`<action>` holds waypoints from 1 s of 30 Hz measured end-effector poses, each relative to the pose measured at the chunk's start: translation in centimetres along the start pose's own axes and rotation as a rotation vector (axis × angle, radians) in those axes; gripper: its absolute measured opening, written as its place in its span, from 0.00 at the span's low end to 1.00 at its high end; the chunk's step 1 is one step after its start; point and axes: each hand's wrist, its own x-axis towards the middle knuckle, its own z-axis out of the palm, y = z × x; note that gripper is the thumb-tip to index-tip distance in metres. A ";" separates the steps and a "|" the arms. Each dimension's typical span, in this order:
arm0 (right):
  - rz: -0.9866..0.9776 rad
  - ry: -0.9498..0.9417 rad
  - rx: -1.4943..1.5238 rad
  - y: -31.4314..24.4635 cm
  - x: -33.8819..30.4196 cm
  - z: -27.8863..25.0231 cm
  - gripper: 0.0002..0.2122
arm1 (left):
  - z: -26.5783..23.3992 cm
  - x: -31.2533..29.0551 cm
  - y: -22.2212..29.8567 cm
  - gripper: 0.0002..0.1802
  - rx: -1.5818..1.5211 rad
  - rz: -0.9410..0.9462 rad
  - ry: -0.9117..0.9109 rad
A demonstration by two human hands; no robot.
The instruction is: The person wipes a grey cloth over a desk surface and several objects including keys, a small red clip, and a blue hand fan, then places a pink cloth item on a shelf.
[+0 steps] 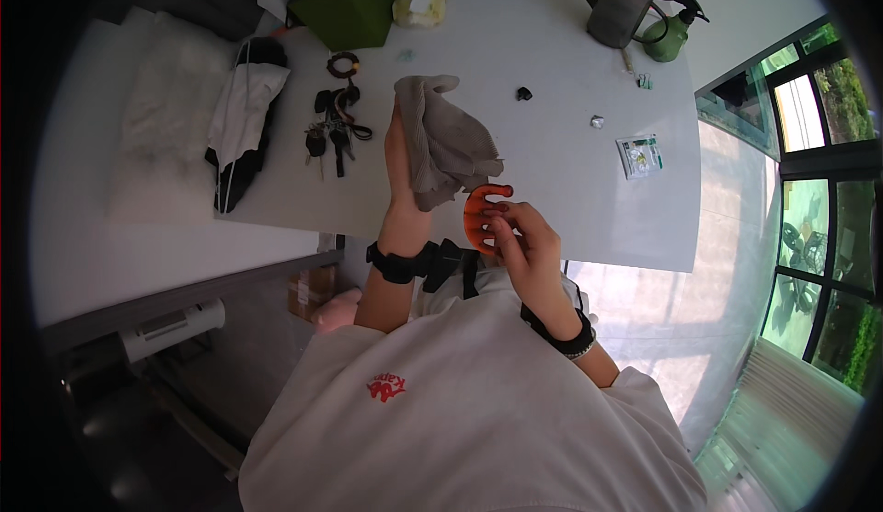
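Note:
A grey-brown ribbed cloth [446, 144] hangs bunched over my left hand [396, 158] above the table's near part. The cloth hides most of that hand's fingers; the thumb-side edge shows along its left. Just to the right, my right hand [526, 241] pinches a translucent orange-red hair claw clip [475, 218] with curved prongs. The clip's upper end comes close to the cloth's lower right corner; whether they touch I cannot tell.
Keys with a dark strap [336, 130] lie left on the white table [570, 190], near a folded white-and-black cloth [248, 116]. A green box [345, 6] stands at the back. Far right are a grey mesh cup [618, 11], a green spray bottle [669, 35] and a small packet [639, 156].

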 end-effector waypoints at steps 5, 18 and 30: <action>-0.028 0.072 0.194 1.0 1.7 -0.5 0.06 | -0.4 -2.2 -0.6 0.21 -0.188 -0.149 -0.102; -0.346 -0.161 -0.590 0.3 0.5 1.7 0.04 | -0.6 -4.0 -1.5 0.15 0.223 0.008 0.018; -0.328 -0.179 -0.287 1.1 0.5 0.8 0.06 | -3.6 -3.0 -0.7 0.20 -0.419 -0.271 0.169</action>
